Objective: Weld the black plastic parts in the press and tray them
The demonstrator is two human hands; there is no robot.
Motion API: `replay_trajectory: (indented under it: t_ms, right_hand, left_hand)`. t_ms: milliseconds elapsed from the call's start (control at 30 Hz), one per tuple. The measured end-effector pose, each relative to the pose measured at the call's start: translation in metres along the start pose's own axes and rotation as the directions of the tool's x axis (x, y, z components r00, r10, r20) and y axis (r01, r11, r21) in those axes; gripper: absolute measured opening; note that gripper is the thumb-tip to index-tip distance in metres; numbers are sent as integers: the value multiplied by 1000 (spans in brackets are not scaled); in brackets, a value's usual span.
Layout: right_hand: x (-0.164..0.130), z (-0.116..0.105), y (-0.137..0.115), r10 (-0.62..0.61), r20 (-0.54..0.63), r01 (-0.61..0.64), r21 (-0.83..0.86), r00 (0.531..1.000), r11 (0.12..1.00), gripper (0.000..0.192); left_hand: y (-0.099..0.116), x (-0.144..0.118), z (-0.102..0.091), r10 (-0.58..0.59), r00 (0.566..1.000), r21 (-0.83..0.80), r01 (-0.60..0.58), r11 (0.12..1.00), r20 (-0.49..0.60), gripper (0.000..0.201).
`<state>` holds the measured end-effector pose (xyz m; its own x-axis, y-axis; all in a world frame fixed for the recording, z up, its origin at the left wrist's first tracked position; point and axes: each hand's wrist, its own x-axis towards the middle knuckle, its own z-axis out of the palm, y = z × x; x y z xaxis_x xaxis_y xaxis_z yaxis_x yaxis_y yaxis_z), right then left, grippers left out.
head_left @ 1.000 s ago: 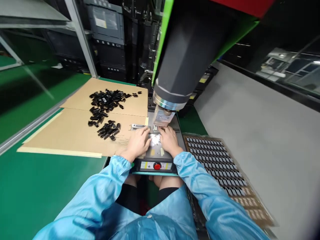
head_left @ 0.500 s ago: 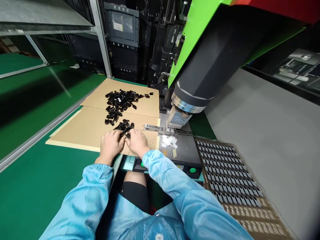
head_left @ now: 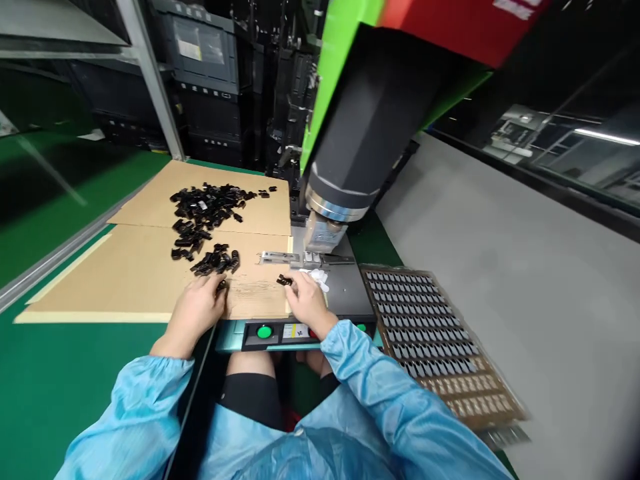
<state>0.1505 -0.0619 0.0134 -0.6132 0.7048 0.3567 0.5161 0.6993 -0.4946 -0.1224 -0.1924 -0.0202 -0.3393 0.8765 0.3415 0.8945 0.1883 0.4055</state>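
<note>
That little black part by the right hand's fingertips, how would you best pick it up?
Probably a fingertip pinch across the black part's short sides, coming from above: it is small, lies low on the cardboard, apart from the pile, just ahead of the right hand.

The machine head [head_left: 345, 153] hangs low over the grey base plate [head_left: 345, 290], so the gap beneath it is tight and crowded by a metal fixture [head_left: 280, 257] and white scraps [head_left: 316, 275]. Left of the plate, the cardboard sheet [head_left: 125, 280] lies bare along its near edge and far left, giving open passage there; the loose black parts [head_left: 203, 217] heap across its middle and back (a smaller cluster sits nearer the front). To the right, the parts tray [head_left: 430, 327] fills the strip beside the plate. The green bench surface [head_left: 65, 373] at near left stands open.
</note>
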Motion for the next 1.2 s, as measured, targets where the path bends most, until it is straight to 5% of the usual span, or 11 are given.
replay_trajectory:
  t_ms: [133, 200, 367, 533, 700, 933, 1033, 1200]
  right_hand:
    - [-7, -34, 52, 129, -157, -147, -109, 979, 983, 28]
    - [-1, -42, 70, 160, -206, -196, -166, 965, 967, 30]
    - [21, -40, 85, 130, -133, -167, -328, 983, 930, 34]
    - [26, -37, 80, 105, -69, -125, -438, 992, 890, 35]
    - [23, -45, 77, 84, -30, -88, -476, 996, 875, 36]
    - [20, -52, 80, 81, 16, -65, -448, 997, 892, 41]
    - [23, -51, 81, 86, 19, -68, -446, 996, 892, 40]
    - [23, -49, 79, 84, -5, -79, -426, 996, 902, 42]
  left_hand:
    - [43, 6, 18, -28, 995, -410, -13, 912, -96, 40]
    - [66, 9, 31, 0, 996, -475, -44, 879, -92, 36]
    - [81, 4, 50, 188, 981, -167, -177, 970, 51, 25]
    - [82, 7, 48, 133, 991, -184, -134, 974, -18, 28]
    - [128, 57, 66, 195, 976, -177, -210, 962, -98, 40]
    - [188, 95, 99, 246, 969, 95, -245, 965, 0, 40]
    - [192, 93, 97, 273, 962, 188, -272, 944, 19, 39]
    - [183, 94, 88, 290, 948, 101, -304, 947, 130, 45]
